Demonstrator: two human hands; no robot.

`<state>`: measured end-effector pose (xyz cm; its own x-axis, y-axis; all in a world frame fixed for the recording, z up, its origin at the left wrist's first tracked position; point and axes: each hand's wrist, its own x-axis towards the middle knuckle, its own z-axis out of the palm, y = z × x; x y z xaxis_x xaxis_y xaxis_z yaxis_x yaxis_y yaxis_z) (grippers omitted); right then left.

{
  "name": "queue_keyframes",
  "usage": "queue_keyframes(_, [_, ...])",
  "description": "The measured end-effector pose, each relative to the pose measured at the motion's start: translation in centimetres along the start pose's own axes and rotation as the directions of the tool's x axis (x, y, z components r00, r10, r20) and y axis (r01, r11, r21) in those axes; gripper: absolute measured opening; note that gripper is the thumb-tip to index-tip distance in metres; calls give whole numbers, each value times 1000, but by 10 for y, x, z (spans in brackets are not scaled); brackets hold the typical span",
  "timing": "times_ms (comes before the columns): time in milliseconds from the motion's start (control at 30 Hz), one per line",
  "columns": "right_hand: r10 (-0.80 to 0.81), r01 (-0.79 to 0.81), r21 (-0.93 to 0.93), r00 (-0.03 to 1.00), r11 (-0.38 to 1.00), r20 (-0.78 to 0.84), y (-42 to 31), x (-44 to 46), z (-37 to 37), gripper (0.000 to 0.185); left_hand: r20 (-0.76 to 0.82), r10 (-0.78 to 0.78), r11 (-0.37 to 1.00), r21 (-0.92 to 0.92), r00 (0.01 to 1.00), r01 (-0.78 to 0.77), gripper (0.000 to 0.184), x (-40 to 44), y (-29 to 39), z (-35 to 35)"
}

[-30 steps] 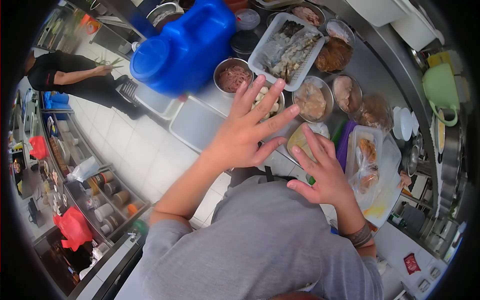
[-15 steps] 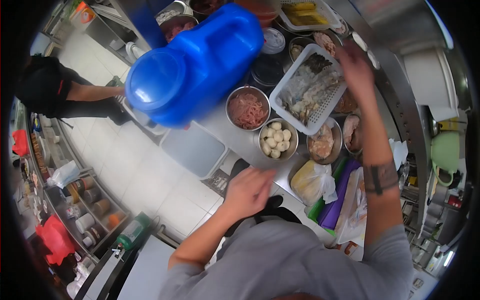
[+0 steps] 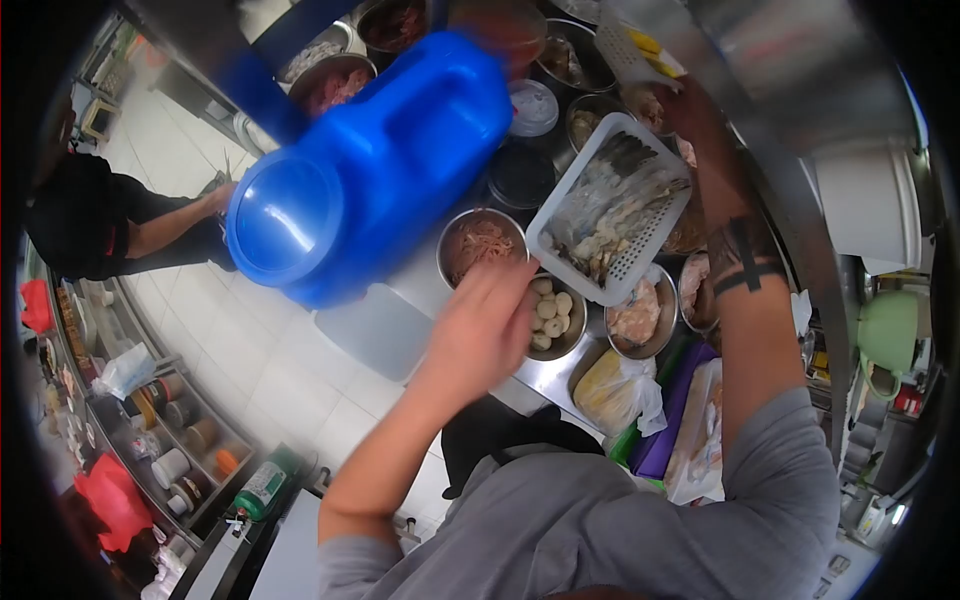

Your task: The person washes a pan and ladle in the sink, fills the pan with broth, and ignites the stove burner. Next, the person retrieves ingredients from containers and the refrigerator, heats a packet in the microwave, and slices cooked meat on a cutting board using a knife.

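Observation:
My right hand (image 3: 685, 112) reaches to the far right and grips the edge of a white perforated basket (image 3: 622, 58) with something yellow in it; the basket is tilted. My left hand (image 3: 482, 325), slightly blurred, hovers with fingers stretched out over a metal bowl of white balls (image 3: 553, 312) and beside a bowl of shredded meat (image 3: 480, 245). It holds nothing that I can see. Between my hands, a white basket of shrimp (image 3: 615, 205) rests over other bowls. Below it stands a bowl of pale meat pieces (image 3: 638, 318).
A large blue plastic jug (image 3: 400, 150) lies on its side at the left of the counter. Nearer me are a bagged yellow block (image 3: 612, 388) and a purple container (image 3: 680, 410). A person in dark clothes (image 3: 80, 215) is at the far left. A metal panel edges the right side.
The basket with the yellow contents has gone from flat to tilted, now in my right hand. My left hand has moved forward from the counter edge to over the bowls.

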<state>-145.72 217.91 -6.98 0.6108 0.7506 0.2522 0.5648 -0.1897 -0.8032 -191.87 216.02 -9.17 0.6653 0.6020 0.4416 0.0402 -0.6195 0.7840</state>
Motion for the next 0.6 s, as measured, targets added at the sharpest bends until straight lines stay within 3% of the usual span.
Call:
queue_keyframes(67, [-14,12,-21,998,1000,-56,-11,-18,-25,34,-86,102,995,-12,991,-103,29,93,-2,44])
queue_keyframes(100, [-22,20,-28,997,999,-77,-16,-26,-38,34,5,22,1000,-3,1000,-22,27,139,-7,63])
queue_keyframes(167, [-18,13,-39,994,999,-112,-26,-51,-62,34,147,-135,972,212,980,102,31,228,-34,109])
queue_keyframes(233, [-4,-2,-49,991,999,-132,-27,-71,-83,34,226,35,878,459,974,-138,34,300,-105,169])
queue_keyframes(267, [10,-18,-52,989,998,-148,-27,-84,-92,34,266,3,802,575,964,-162,34,320,-118,178])
queue_keyframes(400, [64,-75,-67,987,995,-151,-23,-111,-110,34,268,-210,677,734,940,-58,34,349,-120,178])
queue_keyframes(600, [99,-110,-109,990,988,-100,-21,-118,-101,34,275,-214,634,769,937,-81,35,355,-109,170])
